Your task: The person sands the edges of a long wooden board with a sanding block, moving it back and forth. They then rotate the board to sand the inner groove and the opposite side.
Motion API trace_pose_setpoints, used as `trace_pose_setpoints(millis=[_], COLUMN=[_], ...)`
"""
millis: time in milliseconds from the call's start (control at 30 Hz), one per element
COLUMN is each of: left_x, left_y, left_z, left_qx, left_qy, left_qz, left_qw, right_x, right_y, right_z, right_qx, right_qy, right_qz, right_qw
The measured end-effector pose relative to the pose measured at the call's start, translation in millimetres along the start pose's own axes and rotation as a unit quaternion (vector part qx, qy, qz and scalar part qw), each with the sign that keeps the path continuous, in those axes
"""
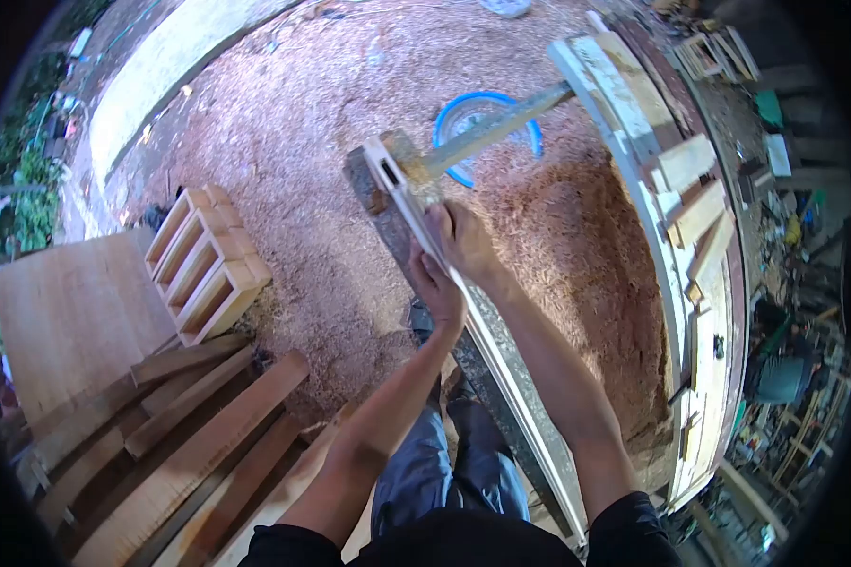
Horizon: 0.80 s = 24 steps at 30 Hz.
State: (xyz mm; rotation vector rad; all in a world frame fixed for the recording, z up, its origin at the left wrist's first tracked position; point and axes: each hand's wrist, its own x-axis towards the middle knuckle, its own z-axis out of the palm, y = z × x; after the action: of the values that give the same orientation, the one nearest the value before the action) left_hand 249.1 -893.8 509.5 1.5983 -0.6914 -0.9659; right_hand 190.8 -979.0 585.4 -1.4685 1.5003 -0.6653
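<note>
A long, pale wooden strip point(404, 201) with a dark slot near its far end runs away from my body along a narrow, dark work beam point(487, 378). My left hand point(438, 291) is closed on the strip's left side, its fingers against the edge. Slightly farther along, my right hand point(468, 244) grips the strip from the right, with the thumb bent over it. Part of the strip is hidden behind my hands and right forearm. A cross bar point(501, 130) joins the beam's far end to the bench on the right.
Wood shavings point(303, 151) cover the ground. A blue-rimmed basin point(487, 97) sits beyond the cross bar. Several wood blocks point(700, 213) lie on the right bench point(624, 180). On the left stand stacked wooden frames point(208, 265), a plywood sheet point(85, 312) and several planks point(199, 463).
</note>
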Motion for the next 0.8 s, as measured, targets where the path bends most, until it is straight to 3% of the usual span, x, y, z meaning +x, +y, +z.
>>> trace_pose_setpoints(millis=[100, 233, 267, 367, 400, 500, 600, 700, 800], left_x=[-2.2, 6.8, -0.2, -58.7, -83.6, -165.9, -247.1, -306.5, -343.9], left_y=[14.8, -6.1, -0.3, -10.4, -12.8, -32.8, -41.2, -28.8, -9.7], left_z=[1.5, -6.5, -9.5, -26.9, -35.2, -52.3, -63.2, -77.9, -99.5], left_qx=[0.016, 0.052, 0.002, 0.214, 0.173, 0.192, 0.286, 0.37, 0.464], left_qy=[0.032, 0.008, -0.027, -0.081, -0.132, -0.173, -0.16, -0.214, -0.362], left_qz=[0.027, 0.059, 0.058, 0.142, 0.122, 0.126, 0.197, 0.334, 0.421], left_qw=[0.999, 0.997, 0.998, 0.963, 0.968, 0.958, 0.924, 0.84, 0.69], right_x=[-88.9, -238.9, -278.3, -390.0, -421.6, -505.7, -578.4, -634.6, -677.5], right_y=[25.6, 47.3, 55.6, 92.5, 103.0, 127.2, 154.6, 188.9, 188.3], right_z=[-7.8, -37.5, -43.1, -58.9, -65.6, -85.9, -95.4, -87.9, -85.1], right_qx=[-0.037, -0.037, -0.039, -0.049, -0.053, -0.032, -0.035, -0.031, -0.006], right_qy=[0.082, 0.069, 0.079, 0.121, 0.135, 0.148, 0.204, 0.298, 0.345], right_qz=[-0.069, 0.049, 0.066, 0.096, 0.104, 0.112, 0.131, 0.138, 0.17], right_qw=[0.994, 0.996, 0.994, 0.987, 0.984, 0.982, 0.969, 0.944, 0.923])
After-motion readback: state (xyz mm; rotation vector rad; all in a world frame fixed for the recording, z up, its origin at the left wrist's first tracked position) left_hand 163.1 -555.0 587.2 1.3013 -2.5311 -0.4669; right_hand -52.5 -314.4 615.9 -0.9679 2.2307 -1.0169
